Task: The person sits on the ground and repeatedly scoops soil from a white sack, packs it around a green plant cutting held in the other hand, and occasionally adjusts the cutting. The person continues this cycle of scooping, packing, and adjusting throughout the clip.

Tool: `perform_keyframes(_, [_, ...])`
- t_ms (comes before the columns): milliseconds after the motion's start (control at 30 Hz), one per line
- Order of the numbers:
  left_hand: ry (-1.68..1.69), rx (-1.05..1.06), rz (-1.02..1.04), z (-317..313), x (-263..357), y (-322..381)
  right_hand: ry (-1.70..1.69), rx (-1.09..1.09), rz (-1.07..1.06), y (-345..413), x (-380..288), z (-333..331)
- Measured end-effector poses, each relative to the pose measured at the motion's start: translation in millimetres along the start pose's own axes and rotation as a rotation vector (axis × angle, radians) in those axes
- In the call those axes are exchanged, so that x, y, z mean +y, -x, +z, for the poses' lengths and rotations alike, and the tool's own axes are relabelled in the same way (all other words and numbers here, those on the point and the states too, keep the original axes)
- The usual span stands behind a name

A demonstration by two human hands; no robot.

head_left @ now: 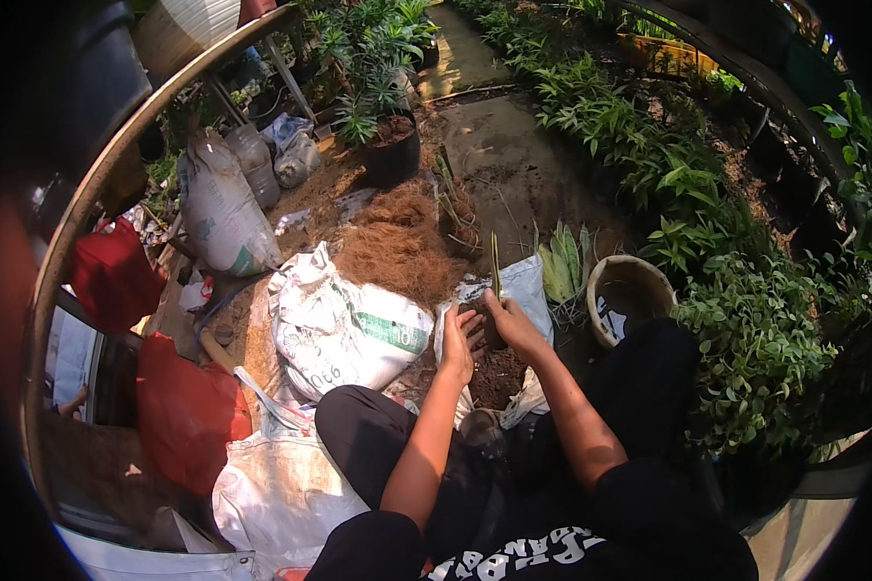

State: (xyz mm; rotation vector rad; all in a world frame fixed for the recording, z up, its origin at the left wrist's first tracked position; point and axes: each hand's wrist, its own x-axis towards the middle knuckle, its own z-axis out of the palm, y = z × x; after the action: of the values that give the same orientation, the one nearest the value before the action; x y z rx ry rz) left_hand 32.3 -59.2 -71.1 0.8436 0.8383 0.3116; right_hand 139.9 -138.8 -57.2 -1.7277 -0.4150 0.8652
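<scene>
Above an open white woven sack (pixel 530 279), my left hand (pixel 463 338) and my right hand (pixel 514 327) face each other. Between them is a dark brown clump of soil (pixel 488 319); whether a pot or bag wraps it cannot be told. A narrow, stiff plant cutting (pixel 495 265) rises upright at the clump, by my right thumb. My right hand grips the clump's right side, its fingers partly hidden. The left fingers are spread beside its left side. Loose dark soil (pixel 495 378) lies in the sack below.
A filled white sack (pixel 385 330) and reddish coconut fibre (pixel 400 247) lie left. Variegated leaf cuttings (pixel 563 265) and a round cream pot (pixel 594 294) stand right. Beyond are a potted plant (pixel 392 156) and rooted stems (pixel 461 218). Leafy plants (pixel 756 319) line the right; red bags (pixel 189 414) the left.
</scene>
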Motion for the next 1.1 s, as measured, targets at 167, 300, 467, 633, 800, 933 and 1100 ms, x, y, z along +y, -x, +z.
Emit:
perform_keyframes(167, [-0.195,0.002,0.071,4,18,13,-0.027,-0.232,-0.11,8,-13,-14])
perform_keyframes(300, [-0.008,0.045,0.121,-12,35,11,-0.176,-0.32,-0.182,16,-33,-18])
perform_keyframes(467, [0.233,0.051,0.298,-17,76,37,-0.244,-0.03,-0.128,-14,-14,-24])
perform_keyframes(633, [0.151,0.075,0.447,-45,111,71,-0.323,0.104,-0.056,-58,38,-13])
perform_keyframes(800, [0.156,0.13,0.503,-67,127,87,-0.116,0.114,0.125,-105,120,2])
perform_keyframes(933, [0.025,0.206,0.556,-79,134,93,0.418,0.184,0.091,-126,163,12])
perform_keyframes(1100, [-0.06,0.336,0.609,-95,135,90,0.695,0.304,0.052,-112,146,51])
